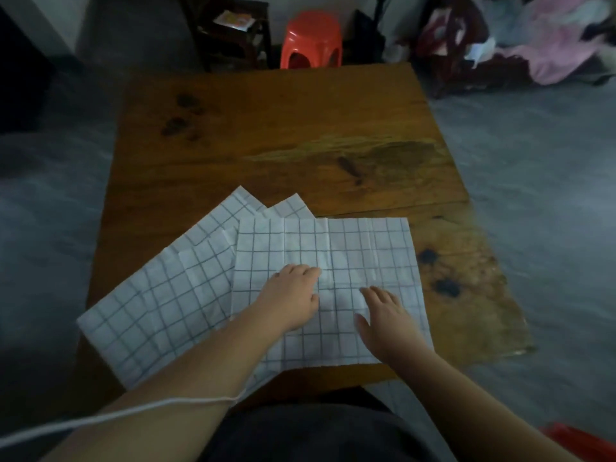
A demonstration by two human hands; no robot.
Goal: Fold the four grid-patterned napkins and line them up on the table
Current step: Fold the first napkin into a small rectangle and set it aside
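Observation:
White napkins with a dark grid lie overlapped on the near half of the wooden table point(283, 128). The top napkin point(366, 248) is spread flat and square to me. Beneath it, a second napkin point(160, 295) fans out to the left at an angle, and the corner of a third point(290, 206) pokes out behind. My left hand point(291, 295) rests palm down on the top napkin's middle, fingers curled. My right hand point(386, 315) lies flat on it just to the right, fingers spread. Neither hand grips the cloth.
A red plastic stool point(311, 41) and a dark wooden chair point(233, 31) stand beyond the table's far edge. A heap of clothes point(533, 41) sits at the back right. Dark stains mark the tabletop. A white cord point(100, 418) crosses my left forearm.

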